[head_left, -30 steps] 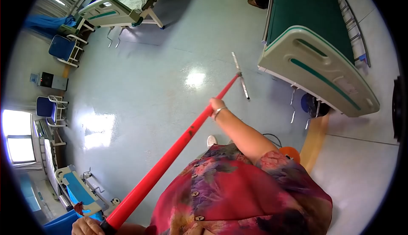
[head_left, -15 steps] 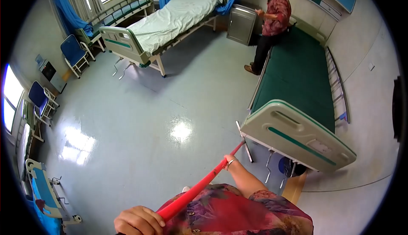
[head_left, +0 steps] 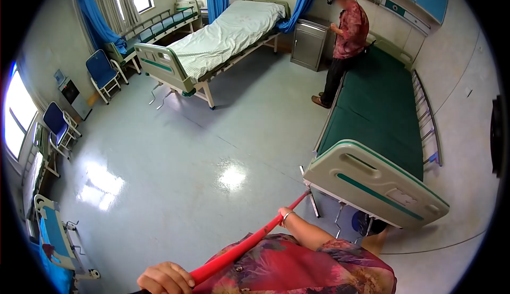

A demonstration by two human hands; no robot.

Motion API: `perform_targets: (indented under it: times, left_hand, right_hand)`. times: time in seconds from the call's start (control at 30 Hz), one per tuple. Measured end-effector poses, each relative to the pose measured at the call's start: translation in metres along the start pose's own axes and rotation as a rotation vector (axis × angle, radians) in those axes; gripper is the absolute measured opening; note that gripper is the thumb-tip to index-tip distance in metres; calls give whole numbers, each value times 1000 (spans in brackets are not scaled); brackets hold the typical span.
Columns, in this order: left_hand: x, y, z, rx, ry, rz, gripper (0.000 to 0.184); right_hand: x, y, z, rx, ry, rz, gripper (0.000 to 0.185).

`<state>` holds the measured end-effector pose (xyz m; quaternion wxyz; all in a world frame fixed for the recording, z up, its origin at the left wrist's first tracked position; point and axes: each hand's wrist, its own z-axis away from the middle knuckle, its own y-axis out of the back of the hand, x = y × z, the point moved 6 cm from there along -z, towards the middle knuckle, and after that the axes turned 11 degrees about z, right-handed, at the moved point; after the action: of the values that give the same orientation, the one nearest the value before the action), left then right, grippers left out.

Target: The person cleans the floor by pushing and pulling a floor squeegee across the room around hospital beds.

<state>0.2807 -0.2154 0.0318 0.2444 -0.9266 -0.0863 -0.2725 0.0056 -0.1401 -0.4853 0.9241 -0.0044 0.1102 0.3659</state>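
Note:
A long-handled floor mop (head_left: 241,250) with a red pole runs slantwise across my front. My left hand (head_left: 166,279) is wrapped round its upper end at the lower left. Further down the pole, my right hand (head_left: 285,216) grips it, with a bangle on the wrist. The narrow bar-shaped mop head (head_left: 313,202) is on the floor by the foot of the green bed (head_left: 372,118); what is fixed under the bar is hidden. Near the mop head, crank handles (head_left: 338,220) hang below the bed's footboard (head_left: 377,185).
Another person (head_left: 350,31) sits on the green bed's far edge, beside a metal cabinet (head_left: 309,44). A bed with a white sheet (head_left: 228,33) stands at the back. Blue chairs (head_left: 102,70) line the left wall, and a blue bed end (head_left: 57,235) is at lower left.
My view has tilted up slightly, so the room sits lower in the picture. Both hands keep their hold on the mop, whose head remains near the bed's foot.

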Motion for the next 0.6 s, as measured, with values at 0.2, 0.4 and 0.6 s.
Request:
perform_targets:
  times: [0.2, 0.4, 0.6]
  left_hand:
    - [-4, 4, -2, 105, -98, -57, 27]
    - [-11, 5, -9, 224, -118, -77, 26]
    - [-22, 9, -1, 386, -168, -141, 30]
  right_hand:
    - [-4, -2, 9, -34, -19, 12, 13]
    - [-7, 0, 14, 37, 22, -123, 15]
    - [-7, -2, -4, -42, 115, -209, 9]
